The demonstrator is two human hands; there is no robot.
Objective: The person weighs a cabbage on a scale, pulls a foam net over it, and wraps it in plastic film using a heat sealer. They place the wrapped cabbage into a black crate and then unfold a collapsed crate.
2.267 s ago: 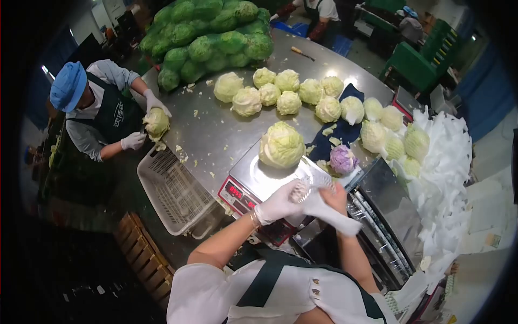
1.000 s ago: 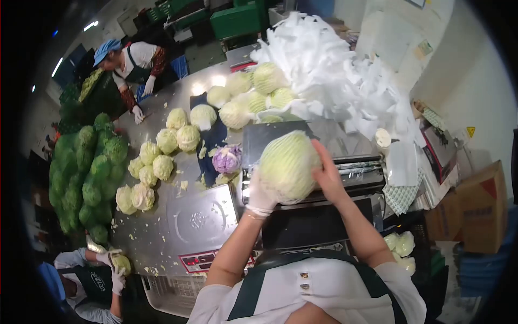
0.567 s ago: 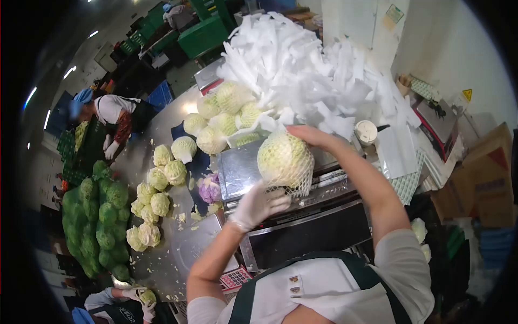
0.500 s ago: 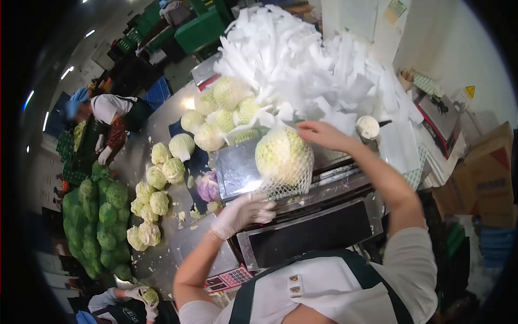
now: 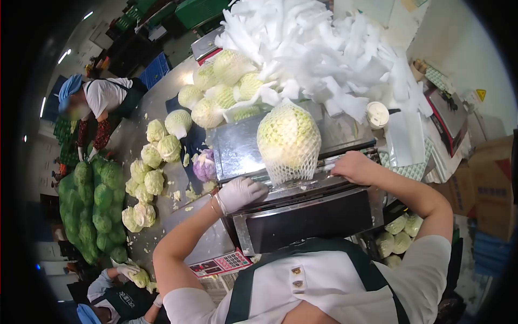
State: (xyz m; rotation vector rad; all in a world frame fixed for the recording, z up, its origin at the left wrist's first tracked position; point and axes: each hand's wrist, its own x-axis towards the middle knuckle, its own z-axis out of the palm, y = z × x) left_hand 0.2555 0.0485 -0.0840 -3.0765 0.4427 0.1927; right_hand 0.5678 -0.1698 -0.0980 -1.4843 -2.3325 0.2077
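A large cauliflower (image 5: 287, 137) in a white foam net sits on the metal plate of a wrapping machine (image 5: 237, 148) in front of me. My left hand (image 5: 241, 195), in a white glove, rests at the machine's near edge, left of the cauliflower, its fingers curled down. To the right of it, my bare right hand (image 5: 356, 168) is closed at the same edge, fingertips pressed together. Whatever either hand grips is too thin or hidden to make out. Neither hand touches the cauliflower.
Netted cauliflowers (image 5: 208, 112) lie beyond the plate, beside a heap of white foam nets (image 5: 318, 48). Bare cauliflowers (image 5: 154, 182) and a purple one (image 5: 204, 165) lie left. Green mesh sacks (image 5: 102, 216) and two co-workers (image 5: 108, 100) are further left. A white cup (image 5: 377, 115) stands right.
My right hand has left the cauliflower's upper right side and come down to the machine's near edge. The left hand has moved from beneath the cauliflower slightly left and up, onto that edge.
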